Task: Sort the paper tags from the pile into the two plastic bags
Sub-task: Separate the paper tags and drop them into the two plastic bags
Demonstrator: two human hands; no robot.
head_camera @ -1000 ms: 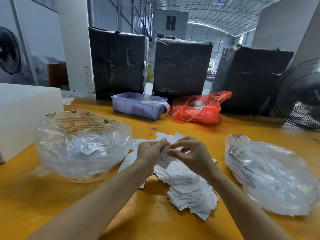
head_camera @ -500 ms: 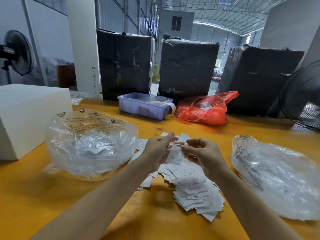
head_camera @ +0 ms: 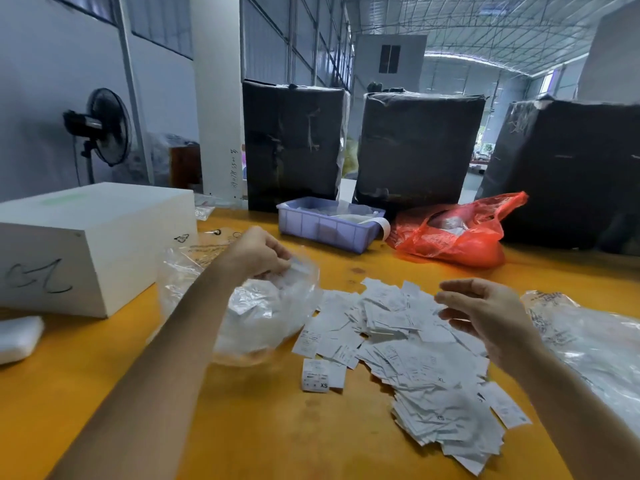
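A pile of white paper tags (head_camera: pixel 420 368) printed with sizes such as XS and XL lies spread on the orange table (head_camera: pixel 263 427). A clear plastic bag (head_camera: pixel 266 317) holding tags sits left of the pile, and a second clear bag (head_camera: pixel 592 344) lies to its right. My left hand (head_camera: pixel 258 252) is over the left bag's mouth, fingers curled down and pinching a pale paper tag (head_camera: pixel 298 266) at the fingertips. My right hand (head_camera: pixel 485 315) hovers above the right side of the pile, its fingers loosely spread and holding nothing.
A white box (head_camera: pixel 86 244) stands at the left, with a white pad (head_camera: pixel 17 337) at the table's left edge. Behind the pile are a blue tray (head_camera: pixel 325 225) and a red plastic bag (head_camera: pixel 450 237). Black-wrapped boxes (head_camera: pixel 415 150) line the back, and a fan (head_camera: pixel 104 128) stands far left.
My hands, together over the pile before, have parted. The left hand moved left with a tag to the left bag. The right hand opened and stayed over the pile.
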